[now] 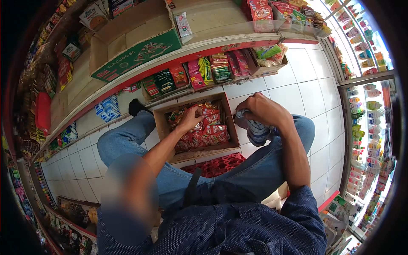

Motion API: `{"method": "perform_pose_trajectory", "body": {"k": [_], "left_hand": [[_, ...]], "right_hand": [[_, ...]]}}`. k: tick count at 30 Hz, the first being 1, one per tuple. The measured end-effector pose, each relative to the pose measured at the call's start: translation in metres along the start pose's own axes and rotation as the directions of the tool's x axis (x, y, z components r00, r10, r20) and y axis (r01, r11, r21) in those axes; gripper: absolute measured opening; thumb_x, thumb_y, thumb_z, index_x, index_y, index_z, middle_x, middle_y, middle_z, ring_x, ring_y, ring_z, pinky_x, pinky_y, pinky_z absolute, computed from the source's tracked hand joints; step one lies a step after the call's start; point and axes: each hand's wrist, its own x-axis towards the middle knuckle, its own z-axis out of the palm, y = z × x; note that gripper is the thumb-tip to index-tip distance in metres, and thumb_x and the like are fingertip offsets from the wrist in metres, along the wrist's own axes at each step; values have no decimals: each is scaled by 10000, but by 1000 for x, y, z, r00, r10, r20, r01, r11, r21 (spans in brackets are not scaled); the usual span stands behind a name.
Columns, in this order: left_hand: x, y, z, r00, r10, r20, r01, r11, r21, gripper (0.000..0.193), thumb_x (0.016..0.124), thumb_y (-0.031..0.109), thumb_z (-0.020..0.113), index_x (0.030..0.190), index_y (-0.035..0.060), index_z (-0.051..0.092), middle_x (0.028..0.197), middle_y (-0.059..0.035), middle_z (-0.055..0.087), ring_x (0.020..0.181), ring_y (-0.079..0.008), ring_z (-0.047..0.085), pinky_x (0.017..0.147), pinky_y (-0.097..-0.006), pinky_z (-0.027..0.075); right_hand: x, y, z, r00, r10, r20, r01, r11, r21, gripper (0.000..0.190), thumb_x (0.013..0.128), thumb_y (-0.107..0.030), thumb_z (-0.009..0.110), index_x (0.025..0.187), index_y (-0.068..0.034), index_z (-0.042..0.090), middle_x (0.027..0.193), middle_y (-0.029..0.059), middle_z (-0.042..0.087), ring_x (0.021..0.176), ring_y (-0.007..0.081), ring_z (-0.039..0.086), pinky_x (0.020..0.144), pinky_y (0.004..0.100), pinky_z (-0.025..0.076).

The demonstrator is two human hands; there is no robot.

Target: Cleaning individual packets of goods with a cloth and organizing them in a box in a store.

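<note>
An open cardboard box (235, 129) stands on the floor between my bent legs. Red sachets (204, 137) fill much of it, and several darker packets lie along its far side. Over the middle of the box is my left hand (191, 119), its fingers bent inward at the sachets. Whether it pinches one is not clear. To the right of the box, my right hand (263, 110) grips a crumpled blue-grey striped cloth (256, 132), which hangs below the fingers near my right leg.
Low shelf boxes hold coloured sachets (221, 67) just beyond the box. A large green carton (137, 60) sits on the shelf above. Blue-white packets (108, 107) lie at left. Bottles line the shelves (373, 119) at right. A red patterned object (220, 164) lies beneath me.
</note>
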Motion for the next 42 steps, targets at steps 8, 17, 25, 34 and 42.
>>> {"method": "perform_pose_trajectory", "body": {"k": [8,17,25,34,42], "left_hand": [[-1,-23,22,989,88,-122,-82,995,49,240,957,195,787,1062,9,677,966,-134,755,946,-279,763,845,-431,573],[-23,74,-36,984,130,-119,-158,949,-271,123,1079,175,629,1071,68,568,935,-31,667,945,-150,682,787,-337,542],[-78,189,-65,981,191,-46,-101,289,-952,174,1138,309,501,1254,185,536,1249,-28,620,1204,-163,650,976,-376,583],[-94,203,-40,999,-21,-32,-26,221,-975,651,1152,580,318,1602,122,428,1561,-57,543,1459,-215,510,1232,-428,388],[-79,185,-66,995,104,-9,-20,103,-994,819,1112,689,234,1657,91,359,1728,-105,371,1586,-239,349,1310,-441,246]], "right_hand": [[5,-12,-2,999,-9,46,9,1000,-8,406,831,-55,752,1234,-88,779,1016,209,775,978,407,730,933,472,573],[3,-9,-31,994,-87,-71,99,979,176,455,861,-45,745,1314,-95,751,1169,189,777,1089,366,736,990,429,566],[28,-78,-1,785,-5,-619,414,748,519,455,975,-4,693,1428,-43,669,1430,142,700,1328,272,663,1115,373,498],[58,-102,22,751,-130,-647,311,934,174,625,930,5,700,1532,-26,535,1554,197,563,1428,382,547,1172,454,451],[64,-91,31,836,-338,-432,429,894,130,768,879,71,662,1607,-19,434,1638,213,455,1515,396,442,1239,484,390]]}}
